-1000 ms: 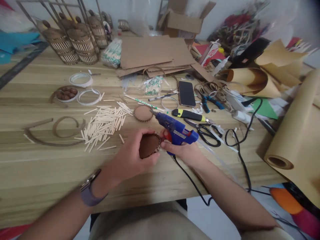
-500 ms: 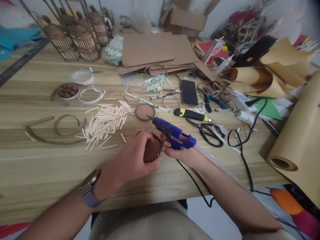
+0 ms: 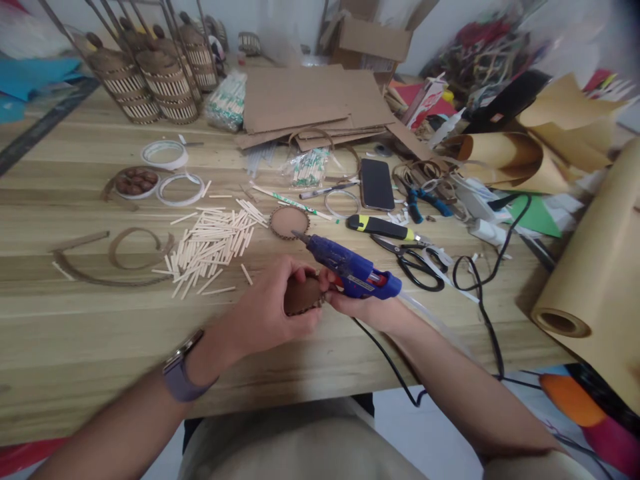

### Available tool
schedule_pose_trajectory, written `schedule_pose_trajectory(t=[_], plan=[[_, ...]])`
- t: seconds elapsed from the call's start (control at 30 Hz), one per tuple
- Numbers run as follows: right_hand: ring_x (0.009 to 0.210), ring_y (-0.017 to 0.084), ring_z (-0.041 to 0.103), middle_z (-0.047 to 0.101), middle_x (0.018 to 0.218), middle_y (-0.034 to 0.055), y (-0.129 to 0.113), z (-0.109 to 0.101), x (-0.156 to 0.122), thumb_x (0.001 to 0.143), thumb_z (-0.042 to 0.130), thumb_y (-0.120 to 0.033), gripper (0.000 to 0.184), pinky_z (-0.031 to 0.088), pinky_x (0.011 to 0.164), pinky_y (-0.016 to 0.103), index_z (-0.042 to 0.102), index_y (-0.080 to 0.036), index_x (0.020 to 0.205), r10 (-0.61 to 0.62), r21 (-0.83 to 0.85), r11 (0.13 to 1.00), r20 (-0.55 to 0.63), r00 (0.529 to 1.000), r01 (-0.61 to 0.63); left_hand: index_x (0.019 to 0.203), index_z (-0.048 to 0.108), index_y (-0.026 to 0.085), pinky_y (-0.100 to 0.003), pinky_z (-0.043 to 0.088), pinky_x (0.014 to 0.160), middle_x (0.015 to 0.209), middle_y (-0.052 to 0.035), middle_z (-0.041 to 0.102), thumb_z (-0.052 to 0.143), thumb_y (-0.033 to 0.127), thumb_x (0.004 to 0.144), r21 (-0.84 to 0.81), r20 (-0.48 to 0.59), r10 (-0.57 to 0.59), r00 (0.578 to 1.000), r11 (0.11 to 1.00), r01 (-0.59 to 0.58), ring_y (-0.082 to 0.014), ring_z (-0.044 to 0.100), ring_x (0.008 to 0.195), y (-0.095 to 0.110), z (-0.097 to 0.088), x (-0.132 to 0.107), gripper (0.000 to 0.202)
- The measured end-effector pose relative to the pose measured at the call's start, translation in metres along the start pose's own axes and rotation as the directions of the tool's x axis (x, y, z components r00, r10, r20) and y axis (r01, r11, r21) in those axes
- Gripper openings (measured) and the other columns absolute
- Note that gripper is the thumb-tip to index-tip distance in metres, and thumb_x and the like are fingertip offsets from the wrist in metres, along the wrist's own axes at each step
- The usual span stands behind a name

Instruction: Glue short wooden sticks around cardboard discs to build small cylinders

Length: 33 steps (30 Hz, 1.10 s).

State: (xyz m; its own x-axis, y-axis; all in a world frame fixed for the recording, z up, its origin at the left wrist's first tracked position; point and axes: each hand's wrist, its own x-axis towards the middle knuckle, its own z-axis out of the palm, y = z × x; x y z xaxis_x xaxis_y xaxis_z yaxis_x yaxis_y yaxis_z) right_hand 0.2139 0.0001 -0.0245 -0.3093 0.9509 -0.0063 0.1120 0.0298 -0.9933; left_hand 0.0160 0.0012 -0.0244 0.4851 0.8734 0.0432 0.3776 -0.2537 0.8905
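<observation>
"Holding the disc: where is best?"
"By the rim; it is judged light, stiff, easily dented. It is gripped by the left hand, the glue gun by the right hand, above the table."

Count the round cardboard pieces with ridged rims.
2. The held piece is in the left hand; the other piece lies on the table, right of the loose sticks. More may be hidden in the clutter.
</observation>
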Motion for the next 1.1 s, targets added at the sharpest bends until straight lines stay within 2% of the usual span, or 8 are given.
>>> schedule_pose_trajectory(t=[0.17,0.33,0.6,0.73,0.9,1.1], plan=[[0.077,0.016,0.064,0.063,0.079,-0.0027,0.003,-0.001,-0.002,0.069,0.062,-0.011,0.017,0.054,0.073,0.030,0.059,-0.025,0.078,-0.027,-0.035,0.999,0.048,0.999,0.028,0.090,0.043,0.024,-0.036,0.048,0.076,0.097,-0.0026,0.062,0.065,0.032,0.074,0.010,0.007,-0.005,1.000,1.000,0.005,-0.0212,0.058,0.086,0.003,0.000,0.000,0.029],[0.075,0.016,0.062,0.063,0.079,-0.0033,0.005,0.001,-0.002,0.067,0.060,-0.006,0.023,0.054,0.072,0.029,0.058,-0.026,0.078,-0.028,-0.016,0.999,0.059,0.998,0.029,0.092,0.045,0.024,-0.035,0.048,0.078,0.094,-0.0003,0.060,0.066,0.029,0.073,0.029,0.000,0.008,1.000,1.000,-0.008,-0.0207,0.058,0.085,0.002,0.000,0.000,0.029],[0.072,0.018,0.060,0.059,0.074,-0.0021,0.000,0.002,0.000,0.065,0.062,-0.013,0.017,0.051,0.070,0.033,0.058,-0.025,0.075,0.021,0.008,1.000,0.043,0.999,-0.022,0.092,0.044,0.023,-0.035,0.046,0.076,0.095,-0.0017,0.058,0.064,0.030,0.074,0.015,0.022,-0.019,1.000,1.000,0.019,-0.0212,0.056,0.086,0.000,0.001,0.001,0.028],[0.074,0.019,0.059,0.060,0.077,-0.0010,0.001,0.001,0.000,0.065,0.063,-0.016,0.015,0.050,0.071,0.035,0.057,-0.024,0.076,0.005,0.018,1.000,0.037,0.999,-0.006,0.093,0.043,0.023,-0.037,0.044,0.080,0.100,-0.0035,0.058,0.067,0.038,0.077,0.009,0.042,-0.017,0.999,1.000,0.016,-0.0221,0.055,0.090,0.000,0.000,0.001,0.032],[0.074,0.018,0.058,0.059,0.077,-0.0017,0.006,0.002,0.001,0.066,0.064,-0.017,0.018,0.051,0.072,0.036,0.053,-0.025,0.078,-0.007,0.070,0.998,0.037,0.999,0.004,0.090,0.041,0.023,-0.036,0.043,0.077,0.102,-0.0041,0.060,0.067,0.039,0.078,0.012,0.018,-0.012,1.000,1.000,0.012,-0.0205,0.053,0.086,0.002,0.000,0.000,0.032],[0.073,0.017,0.057,0.060,0.078,-0.0012,0.011,0.004,0.000,0.066,0.065,-0.015,0.018,0.048,0.069,0.033,0.055,-0.025,0.078,0.016,0.101,0.995,0.019,1.000,-0.018,0.090,0.043,0.023,-0.037,0.044,0.079,0.098,-0.0042,0.059,0.065,0.038,0.078,0.044,-0.002,0.012,1.000,0.999,-0.012,-0.0215,0.054,0.087,0.000,0.002,-0.001,0.029]])
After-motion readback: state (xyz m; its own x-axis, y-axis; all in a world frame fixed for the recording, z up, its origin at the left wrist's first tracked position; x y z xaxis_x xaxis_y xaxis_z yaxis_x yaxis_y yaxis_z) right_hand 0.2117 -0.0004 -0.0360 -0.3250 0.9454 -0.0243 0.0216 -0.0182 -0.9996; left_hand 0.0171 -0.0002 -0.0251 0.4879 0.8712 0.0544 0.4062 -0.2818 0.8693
